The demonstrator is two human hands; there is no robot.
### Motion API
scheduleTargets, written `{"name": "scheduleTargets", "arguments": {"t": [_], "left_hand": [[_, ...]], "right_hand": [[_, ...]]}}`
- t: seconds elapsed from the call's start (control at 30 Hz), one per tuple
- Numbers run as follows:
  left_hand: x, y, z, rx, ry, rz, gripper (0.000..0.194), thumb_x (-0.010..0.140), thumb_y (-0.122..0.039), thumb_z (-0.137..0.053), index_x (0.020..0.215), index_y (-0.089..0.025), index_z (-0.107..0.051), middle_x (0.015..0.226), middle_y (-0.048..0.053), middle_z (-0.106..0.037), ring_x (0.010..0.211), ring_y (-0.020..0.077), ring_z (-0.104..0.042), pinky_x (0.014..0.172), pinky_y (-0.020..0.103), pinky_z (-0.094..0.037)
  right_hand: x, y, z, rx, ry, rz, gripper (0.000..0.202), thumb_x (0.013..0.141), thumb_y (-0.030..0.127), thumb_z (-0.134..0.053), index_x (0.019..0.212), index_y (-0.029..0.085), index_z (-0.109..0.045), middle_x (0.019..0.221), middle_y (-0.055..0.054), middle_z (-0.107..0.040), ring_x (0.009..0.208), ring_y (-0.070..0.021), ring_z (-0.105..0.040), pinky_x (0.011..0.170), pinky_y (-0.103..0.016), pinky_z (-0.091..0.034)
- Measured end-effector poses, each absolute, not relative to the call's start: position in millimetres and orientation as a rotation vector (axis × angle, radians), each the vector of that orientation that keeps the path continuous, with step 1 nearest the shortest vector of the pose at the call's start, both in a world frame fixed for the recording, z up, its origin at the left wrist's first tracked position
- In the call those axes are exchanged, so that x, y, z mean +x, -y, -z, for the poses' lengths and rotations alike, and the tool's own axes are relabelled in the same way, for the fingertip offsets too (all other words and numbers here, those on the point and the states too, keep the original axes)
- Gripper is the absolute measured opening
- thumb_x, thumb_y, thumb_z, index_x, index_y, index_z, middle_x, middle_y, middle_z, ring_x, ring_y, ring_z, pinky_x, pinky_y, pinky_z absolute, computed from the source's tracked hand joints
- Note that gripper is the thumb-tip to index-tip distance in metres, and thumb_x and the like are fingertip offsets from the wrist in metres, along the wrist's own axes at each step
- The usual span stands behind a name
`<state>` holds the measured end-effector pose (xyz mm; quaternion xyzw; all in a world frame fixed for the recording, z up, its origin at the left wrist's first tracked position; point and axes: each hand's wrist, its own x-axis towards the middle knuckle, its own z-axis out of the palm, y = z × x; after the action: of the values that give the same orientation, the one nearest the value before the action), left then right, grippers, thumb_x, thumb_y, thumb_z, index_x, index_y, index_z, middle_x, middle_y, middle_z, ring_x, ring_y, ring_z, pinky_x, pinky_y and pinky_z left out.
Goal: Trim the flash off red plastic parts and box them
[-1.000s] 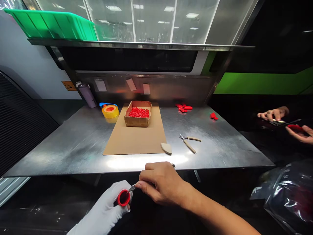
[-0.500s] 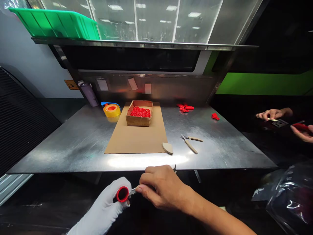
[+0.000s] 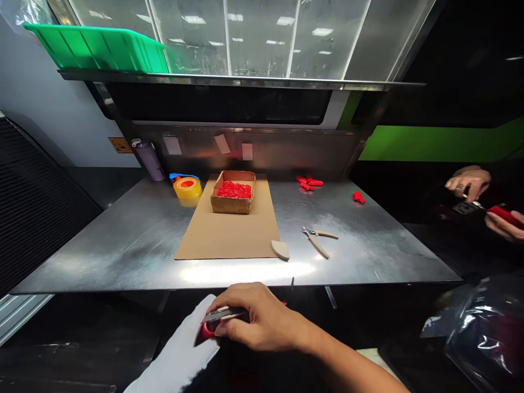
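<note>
My left hand (image 3: 176,349), in a white glove, is closed around a hollow red plastic piece (image 3: 208,331) with a round open end. Most of that piece is hidden by the glove and my other hand. My bare right hand (image 3: 257,316) grips a slim knife (image 3: 223,314) with a metal front, its tip lying over the red piece's rim. Both hands are together just below the table's front edge.
On the metal table (image 3: 102,251), a cardboard sheet (image 3: 229,234) carries a carton (image 3: 232,205) of red bits. Around it are a beige wedge (image 3: 280,250), cutting pliers (image 3: 317,240), tape (image 3: 187,188), a bottle (image 3: 149,159) and red pieces (image 3: 310,183). Another person's hands (image 3: 470,183) work at right.
My right hand has moved left, bringing the knife from beside the red piece's rim to over it. The red piece has tilted. The other person's hands have shifted too.
</note>
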<state>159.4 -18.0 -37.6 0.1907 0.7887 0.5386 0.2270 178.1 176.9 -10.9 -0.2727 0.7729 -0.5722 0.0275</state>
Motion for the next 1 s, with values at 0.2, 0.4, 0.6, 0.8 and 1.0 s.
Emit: {"name": "scheduleTargets", "arguments": {"t": [0.2, 0.4, 0.6, 0.8, 1.0], "left_hand": [[161.7, 26.1, 31.9, 0.581, -2.178, -1.446, 0.035, 0.093, -0.044, -0.050, 0.120, -0.023, -0.059, 0.129, 0.010, -0.056, 0.117, 0.0276, -0.053, 0.104, 0.041, -0.043], [162.6, 30.6, 37.0, 0.571, -2.282, -1.386, 0.029, 0.093, -0.049, -0.047, 0.097, -0.022, -0.058, 0.096, 0.005, -0.059, 0.090, 0.0222, -0.054, 0.084, 0.035, -0.046], [166.5, 27.7, 34.8, 0.518, -2.261, -1.392, 0.031, 0.095, -0.048, -0.044, 0.079, -0.021, -0.047, 0.080, -0.001, -0.044, 0.074, 0.0165, -0.042, 0.068, 0.028, -0.039], [170.0, 29.0, 37.5, 0.471, -2.239, -1.389, 0.033, 0.095, -0.051, -0.043, 0.079, -0.022, -0.042, 0.081, -0.002, -0.040, 0.075, 0.0159, -0.037, 0.069, 0.027, -0.038], [169.5, 30.6, 39.8, 0.460, -2.282, -1.382, 0.032, 0.095, -0.051, -0.044, 0.080, -0.023, -0.043, 0.082, -0.002, -0.041, 0.077, 0.0160, -0.039, 0.071, 0.027, -0.040]], "right_hand": [[177.8, -192.7, 6.5, -0.766, -2.714, 1.637, 0.006, 0.094, 0.014, -0.072, 0.093, 0.017, -0.067, 0.085, 0.002, -0.062, 0.076, -0.0142, -0.056, 0.068, -0.021, -0.038], [182.8, -196.0, 9.8, -0.787, -2.992, 1.189, 0.012, 0.096, 0.015, -0.067, 0.084, 0.018, -0.065, 0.075, 0.002, -0.057, 0.068, -0.0136, -0.052, 0.060, -0.024, -0.030], [181.4, -193.7, 11.4, -0.812, -3.062, 1.012, 0.011, 0.094, 0.019, -0.072, 0.085, 0.018, -0.067, 0.074, 0.003, -0.055, 0.065, -0.0139, -0.050, 0.058, -0.026, -0.027], [180.1, -192.4, 12.1, -0.798, -3.092, 0.956, 0.012, 0.095, 0.021, -0.072, 0.084, 0.018, -0.067, 0.072, 0.003, -0.053, 0.064, -0.0138, -0.048, 0.057, -0.027, -0.026], [181.9, -192.0, 13.8, -0.810, -3.092, 0.938, 0.013, 0.096, 0.022, -0.071, 0.084, 0.019, -0.066, 0.073, 0.003, -0.054, 0.064, -0.0142, -0.049, 0.056, -0.027, -0.027]]}}
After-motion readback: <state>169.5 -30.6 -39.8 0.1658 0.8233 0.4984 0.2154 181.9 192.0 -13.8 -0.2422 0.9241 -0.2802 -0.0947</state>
